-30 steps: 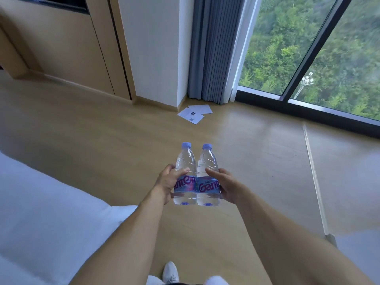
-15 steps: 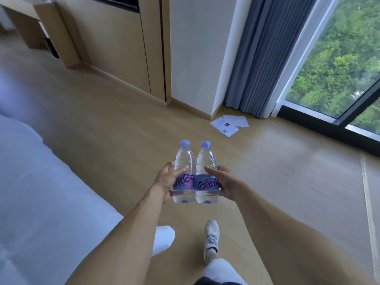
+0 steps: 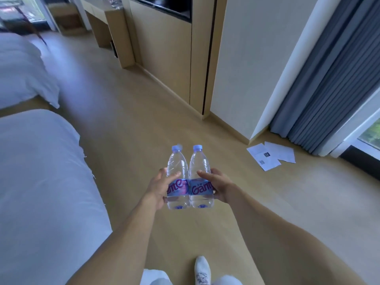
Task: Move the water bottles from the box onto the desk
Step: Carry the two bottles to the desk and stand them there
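At the far left lie two beds: the nearer bed is covered in smooth white bedding that fills the lower left, and the farther bed sits beyond a narrow gap, its white cover rumpled at the corner. The floor between the beds and the wall is pale wood-look board with a faint sheen.

The left hand curls round the left bottle, thumb across the front at the shoulder just above the label and fingers wrapped behind. The bottle is clear ribbed plastic, upright, with a light blue cap and a blue and pink label with purple lettering. Touching it side by side is the right bottle, of the same make and equally upright. The right hand grips this one the same way, thumb lying over the front and fingers hidden behind. Both bottles are held out in front of the body, in the air above the floor, well apart from the desk, a light wooden piece with a slab side that stands against the wall at the upper left.

Below the hands, a white shoe stands on the floor. Further right, wood panelling gives way to a plain white wall. White paper sheets lie flat on the floor near its corner, one with a small dark square printed on it. Beside them hangs a grey pleated curtain, and a window edge shows at the far right.
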Demonstrator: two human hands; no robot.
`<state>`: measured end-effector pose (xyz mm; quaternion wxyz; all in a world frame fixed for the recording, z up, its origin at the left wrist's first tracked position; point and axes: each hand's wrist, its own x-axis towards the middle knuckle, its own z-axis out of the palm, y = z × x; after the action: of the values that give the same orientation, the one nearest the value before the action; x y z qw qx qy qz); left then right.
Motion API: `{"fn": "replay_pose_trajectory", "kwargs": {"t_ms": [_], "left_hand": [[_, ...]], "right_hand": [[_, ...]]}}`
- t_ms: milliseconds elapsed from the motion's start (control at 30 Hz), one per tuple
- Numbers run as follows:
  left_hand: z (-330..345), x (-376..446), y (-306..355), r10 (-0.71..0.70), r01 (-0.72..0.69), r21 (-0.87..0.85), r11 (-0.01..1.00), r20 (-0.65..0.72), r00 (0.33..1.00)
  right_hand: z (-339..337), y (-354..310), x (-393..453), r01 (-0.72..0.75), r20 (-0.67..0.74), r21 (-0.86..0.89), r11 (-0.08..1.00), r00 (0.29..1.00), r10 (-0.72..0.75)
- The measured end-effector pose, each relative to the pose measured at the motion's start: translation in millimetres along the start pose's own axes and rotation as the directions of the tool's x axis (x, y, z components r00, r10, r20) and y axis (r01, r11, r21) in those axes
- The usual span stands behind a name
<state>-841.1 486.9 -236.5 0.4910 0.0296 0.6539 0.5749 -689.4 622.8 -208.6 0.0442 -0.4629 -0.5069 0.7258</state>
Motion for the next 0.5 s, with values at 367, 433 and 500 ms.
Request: {"fn": "replay_pose_trajectory", "kwargs": {"t_ms": [367, 433, 500], "left_hand": [[-18.6, 65.8, 60.9, 0.032, -0.049, -0.107, 0.993, -0.161, 0.987], [-29.3, 81.4, 70.2, 0.030, -0.052, -0.122, 0.991, -0.174, 0.984], [-40.6, 100.0, 81.5, 0.026, -0.052, -0.140, 0.989, -0.181, 0.983]], "right_hand": [[27.2, -82.9, 103.5, -0.002, 0.161, -0.146, 0.989, 0.987, 0.025], [39.3, -93.3, 121.7, -0.005, 0.175, -0.162, 0.987, 0.984, 0.034], [52.1, -105.2, 142.1, -0.002, 0.181, -0.186, 0.982, 0.983, 0.036]]}}
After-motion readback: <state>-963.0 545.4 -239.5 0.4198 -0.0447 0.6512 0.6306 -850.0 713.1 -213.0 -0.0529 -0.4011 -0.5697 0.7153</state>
